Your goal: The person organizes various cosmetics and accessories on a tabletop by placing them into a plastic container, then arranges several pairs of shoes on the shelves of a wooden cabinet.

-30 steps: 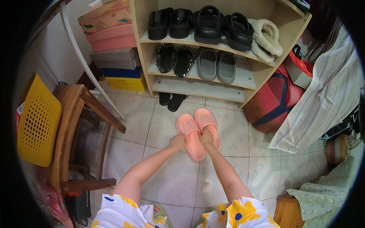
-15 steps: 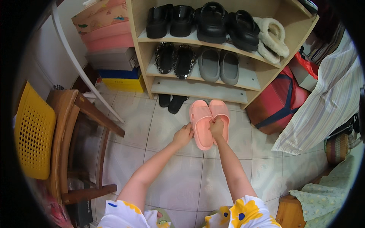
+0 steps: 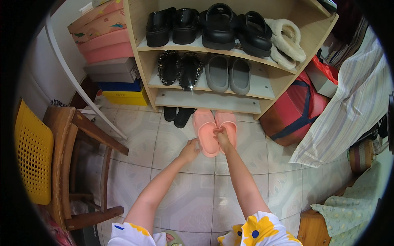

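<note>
A pair of pink slippers, the left slipper [image 3: 209,143] and the right slipper [image 3: 232,135], sits side by side with toes toward the shelf's bottom opening. My right hand [image 3: 222,137] is closed on them where their inner edges meet, pinching both. Just left of the pair, my left hand [image 3: 189,151] has its fingers apart and holds nothing; its fingertips are close to the left slipper's outer edge. Black slippers [image 3: 184,117] lie on the floor beside the pink pair, partly under the lowest board.
The wooden shoe rack [image 3: 209,100] holds grey slippers [image 3: 217,74], studded black slippers [image 3: 189,71], black platform shoes [image 3: 219,28] and fluffy white slippers [image 3: 287,41]. Stacked boxes [image 3: 108,71] and a wooden chair [image 3: 61,164] stand left. A red bag [image 3: 291,110] is at right.
The pink slippers have shifted toward the rack, their toes now at its lower edge. My right hand has moved with them. My left hand has drawn slightly away from the left slipper.
</note>
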`<action>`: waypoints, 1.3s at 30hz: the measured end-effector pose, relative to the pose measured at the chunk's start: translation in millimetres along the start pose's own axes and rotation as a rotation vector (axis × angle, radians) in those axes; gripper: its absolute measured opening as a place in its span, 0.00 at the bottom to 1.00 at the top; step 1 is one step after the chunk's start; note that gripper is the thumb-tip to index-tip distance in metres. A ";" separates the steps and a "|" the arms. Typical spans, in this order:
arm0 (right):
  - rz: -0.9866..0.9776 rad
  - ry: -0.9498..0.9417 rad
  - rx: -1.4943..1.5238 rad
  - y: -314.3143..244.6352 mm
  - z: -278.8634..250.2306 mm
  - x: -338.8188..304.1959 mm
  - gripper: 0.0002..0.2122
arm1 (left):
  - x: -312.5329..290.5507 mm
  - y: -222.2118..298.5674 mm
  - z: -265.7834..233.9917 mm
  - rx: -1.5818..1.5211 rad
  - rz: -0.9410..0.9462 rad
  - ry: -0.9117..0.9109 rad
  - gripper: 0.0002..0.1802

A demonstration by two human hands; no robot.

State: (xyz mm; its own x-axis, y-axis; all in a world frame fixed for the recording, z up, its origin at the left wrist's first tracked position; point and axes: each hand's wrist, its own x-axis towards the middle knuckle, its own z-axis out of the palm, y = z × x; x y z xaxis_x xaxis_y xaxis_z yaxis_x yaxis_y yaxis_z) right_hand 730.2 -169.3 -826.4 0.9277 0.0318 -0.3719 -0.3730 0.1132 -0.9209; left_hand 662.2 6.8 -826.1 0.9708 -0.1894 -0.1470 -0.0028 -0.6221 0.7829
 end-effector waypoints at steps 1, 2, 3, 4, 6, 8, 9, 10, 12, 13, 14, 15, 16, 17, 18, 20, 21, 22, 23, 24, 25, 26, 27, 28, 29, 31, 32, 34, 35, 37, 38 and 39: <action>0.003 -0.038 0.057 -2.3 0.5 -4.5 0.27 | 1.6 2.2 1.5 -0.001 0.005 -0.003 0.31; 0.001 -0.035 0.057 -4.2 1.7 -6.3 0.27 | 2.5 3.9 2.9 0.023 0.019 -0.017 0.38; 0.025 -0.058 0.038 -6.6 -2.5 -5.7 0.28 | 4.9 13.0 4.1 0.046 0.041 -0.035 0.45; 0.049 -0.084 0.019 -8.7 -6.0 -5.0 0.29 | 4.5 22.2 7.2 0.043 0.052 -0.040 0.45; 0.052 -0.084 0.031 -8.6 -9.1 -4.9 0.32 | -1.4 38.4 15.7 0.236 0.036 -0.071 0.54; 0.059 -0.089 0.045 -6.4 -8.2 -3.0 0.35 | -0.7 44.9 24.2 0.251 0.033 -0.063 0.55; 0.055 -0.069 0.089 -4.2 -4.2 -4.4 0.35 | -1.1 45.4 27.7 0.265 0.018 -0.052 0.55; 0.050 -0.050 0.133 -2.9 -0.7 -5.3 0.35 | 0.2 45.8 30.3 0.264 0.015 -0.055 0.55; 0.042 -0.042 0.182 -1.3 3.4 -3.2 0.36 | 3.4 46.2 33.7 0.267 0.011 0.003 0.53; 0.028 -0.035 0.230 -0.4 5.1 -1.6 0.36 | 6.9 41.6 37.3 0.266 0.008 0.000 0.53; 0.032 -0.035 0.230 0.7 7.3 -0.1 0.36 | 12.6 34.2 42.1 0.276 0.041 0.065 0.52; 0.024 0.000 0.235 0.8 8.6 0.6 0.34 | 15.2 34.6 42.9 0.284 0.073 0.128 0.51; 0.016 0.034 0.240 0.5 9.2 1.3 0.32 | 15.6 34.5 43.8 0.282 0.070 0.124 0.51; 0.021 0.035 0.238 -0.2 9.1 2.0 0.32 | 15.0 33.9 44.2 0.336 0.073 0.124 0.50; 0.004 0.052 0.124 1.4 6.1 3.9 0.29 | 13.1 38.1 43.5 0.389 0.079 0.121 0.48; -0.007 0.073 0.010 3.5 -2.7 7.3 0.27 | 9.2 45.8 47.3 0.420 0.094 0.113 0.46; -0.018 0.088 -0.107 3.6 -9.6 10.7 0.24 | 8.5 48.2 49.1 0.455 0.110 0.117 0.44; -0.029 0.104 -0.223 4.4 -15.3 13.6 0.21 | 9.2 47.9 52.0 0.453 0.111 0.113 0.44; -0.027 0.109 -0.224 6.5 -19.3 16.1 0.21 | 10.3 46.9 55.1 0.467 0.110 0.140 0.43; -0.027 0.122 -0.194 5.0 -17.7 16.5 0.21 | 10.7 48.2 53.2 0.484 0.103 0.168 0.43; -0.027 0.136 -0.165 3.6 -16.3 16.7 0.20 | 11.8 49.5 51.1 0.485 0.102 0.165 0.43; -0.024 0.138 -0.163 2.5 -14.9 16.4 0.20 | 13.9 50.9 48.2 0.508 0.080 0.148 0.41; -0.038 0.129 -0.105 2.4 -13.1 15.9 0.20 | 16.3 53.5 43.6 0.529 0.058 0.132 0.40; -0.051 0.119 -0.047 1.9 -11.6 15.8 0.19 | 22.5 49.4 42.2 0.528 0.057 0.129 0.40; -0.048 0.119 -0.047 0.3 -10.6 17.0 0.19 | 30.6 42.3 40.9 0.519 0.049 0.144 0.38; -0.061 0.038 -0.122 0.2 -17.9 23.2 0.23 | 43.8 43.3 36.4 0.472 0.031 0.194 0.34; -0.058 0.042 -0.124 0.9 -18.9 26.3 0.23 | 49.0 44.1 35.0 0.468 0.033 0.190 0.34; -0.206 0.100 -0.208 4.6 -25.1 34.2 0.29 | 56.3 50.6 34.7 0.388 -0.060 0.171 0.35; -0.205 0.109 -0.209 6.0 -32.1 35.7 0.29 | 57.2 50.9 40.2 0.385 -0.054 0.165 0.35; -0.215 0.020 -0.171 1.2 -29.3 34.6 0.31 | 55.8 40.1 45.5 0.317 -0.064 0.204 0.35; -0.215 0.015 -0.169 -0.7 -27.9 32.9 0.31 | 54.1 35.0 48.5 0.320 -0.068 0.206 0.35; -0.210 0.017 -0.142 -1.5 -28.7 31.8 0.30 | 52.1 34.1 49.9 0.351 -0.046 0.211 0.35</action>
State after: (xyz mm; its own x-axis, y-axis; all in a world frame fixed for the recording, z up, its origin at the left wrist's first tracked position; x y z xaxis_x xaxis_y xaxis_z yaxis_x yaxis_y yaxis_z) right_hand 759.9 -196.9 -840.3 0.9851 0.0054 -0.1717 -0.1715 -0.0251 -0.9849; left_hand 700.8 -62.2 -837.2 0.9996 -0.0185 -0.0213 -0.0047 -0.8544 0.5196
